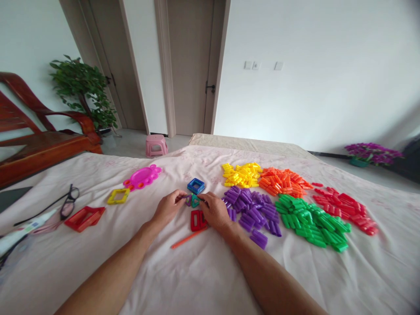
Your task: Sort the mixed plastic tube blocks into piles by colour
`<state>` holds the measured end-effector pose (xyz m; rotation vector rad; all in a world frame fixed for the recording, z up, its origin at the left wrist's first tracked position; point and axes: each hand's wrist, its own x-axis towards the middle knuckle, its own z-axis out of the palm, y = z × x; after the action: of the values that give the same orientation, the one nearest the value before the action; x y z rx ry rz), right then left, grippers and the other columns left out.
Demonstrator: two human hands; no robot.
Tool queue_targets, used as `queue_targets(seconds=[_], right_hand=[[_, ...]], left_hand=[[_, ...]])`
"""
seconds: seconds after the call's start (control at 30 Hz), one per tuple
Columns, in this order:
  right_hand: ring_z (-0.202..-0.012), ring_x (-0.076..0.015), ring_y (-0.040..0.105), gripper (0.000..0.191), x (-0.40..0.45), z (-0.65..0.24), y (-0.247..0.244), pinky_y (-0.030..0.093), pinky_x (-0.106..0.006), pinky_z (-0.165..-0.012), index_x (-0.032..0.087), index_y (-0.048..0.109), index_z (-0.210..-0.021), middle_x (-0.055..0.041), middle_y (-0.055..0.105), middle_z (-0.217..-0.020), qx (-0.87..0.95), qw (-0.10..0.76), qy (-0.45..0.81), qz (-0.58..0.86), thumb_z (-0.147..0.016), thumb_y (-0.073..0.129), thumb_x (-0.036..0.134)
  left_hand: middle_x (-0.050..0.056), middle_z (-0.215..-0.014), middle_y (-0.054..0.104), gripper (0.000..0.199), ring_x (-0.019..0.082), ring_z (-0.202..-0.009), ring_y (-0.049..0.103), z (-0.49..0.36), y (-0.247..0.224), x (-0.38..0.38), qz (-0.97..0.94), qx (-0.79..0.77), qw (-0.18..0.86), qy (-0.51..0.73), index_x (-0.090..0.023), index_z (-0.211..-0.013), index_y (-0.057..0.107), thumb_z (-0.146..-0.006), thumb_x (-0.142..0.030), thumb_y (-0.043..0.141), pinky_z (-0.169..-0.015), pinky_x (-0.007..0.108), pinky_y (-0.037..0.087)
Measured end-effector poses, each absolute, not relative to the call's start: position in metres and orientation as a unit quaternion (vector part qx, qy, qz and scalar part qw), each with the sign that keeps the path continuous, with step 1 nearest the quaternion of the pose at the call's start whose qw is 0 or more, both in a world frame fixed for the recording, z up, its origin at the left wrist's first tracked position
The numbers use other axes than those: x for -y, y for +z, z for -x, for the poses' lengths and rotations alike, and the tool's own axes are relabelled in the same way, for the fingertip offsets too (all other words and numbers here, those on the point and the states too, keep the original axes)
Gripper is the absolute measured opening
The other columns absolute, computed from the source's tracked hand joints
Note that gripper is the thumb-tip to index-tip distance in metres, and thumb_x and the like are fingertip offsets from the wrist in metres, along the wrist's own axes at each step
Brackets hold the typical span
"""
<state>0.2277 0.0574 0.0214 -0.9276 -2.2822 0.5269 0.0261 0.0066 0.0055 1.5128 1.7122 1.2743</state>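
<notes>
- Left hand (170, 205): fingertips at purple triangle (188, 200); right hand (214, 210): fingertips at teal triangle (194, 201). Cannot tell whether either clamps.
- Triangles sit between hands, nearside of blue squares (196, 190).
- Blue: stacked. Yellow square (117, 202): lies apart.

The triangles (194, 201) are purple and teal, the stacked squares (196, 191) blue. The cloth (164, 284) is pale pink, faintly flowered.
</notes>
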Motion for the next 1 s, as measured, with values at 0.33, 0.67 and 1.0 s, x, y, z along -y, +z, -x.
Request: queue_targets(seconds=[0.33,0.67,1.0], right_hand=[[-0.096,-0.0182,0.064,0.028,-0.057,-0.227,0.02,0.047,-0.025,-0.088,0.022,0.069,-0.112,-0.0061,0.068,-0.102,0.854,0.325,0.208,0.349,-0.09,0.053,0.015],[-0.092,-0.0182,0.063,0.026,-0.052,-0.228,0.025,0.048,-0.027,-0.085,0.021,0.068,-0.11,-0.0056,0.067,-0.098,0.856,0.348,0.214,0.315,-0.091,0.051,0.017],[-0.089,-0.0182,0.063,0.025,-0.054,-0.228,0.023,0.046,-0.028,-0.082,0.021,0.069,-0.108,-0.0053,0.068,-0.096,0.843,0.368,0.186,0.346,-0.092,0.049,0.018]], left_hand=[[0.004,-0.093,0.074,0.023,0.021,-0.084,0.067,-0.028,0.009,-0.003,-0.559,-0.621,0.255,0.487,-0.023,-0.096,0.072,-0.078,-0.031,0.061,-0.082,0.03,0.05],[0.005,-0.092,0.069,0.02,0.02,-0.085,0.064,-0.026,0.008,-0.004,-0.538,-0.649,0.185,0.505,-0.021,-0.093,0.069,-0.075,-0.021,0.06,-0.083,0.032,0.048],[0.006,-0.101,0.065,0.028,0.02,-0.089,0.063,-0.01,0.001,-0.009,-0.538,-0.676,0.1,0.494,-0.022,-0.099,0.068,-0.079,-0.013,0.052,-0.086,0.033,0.049]])
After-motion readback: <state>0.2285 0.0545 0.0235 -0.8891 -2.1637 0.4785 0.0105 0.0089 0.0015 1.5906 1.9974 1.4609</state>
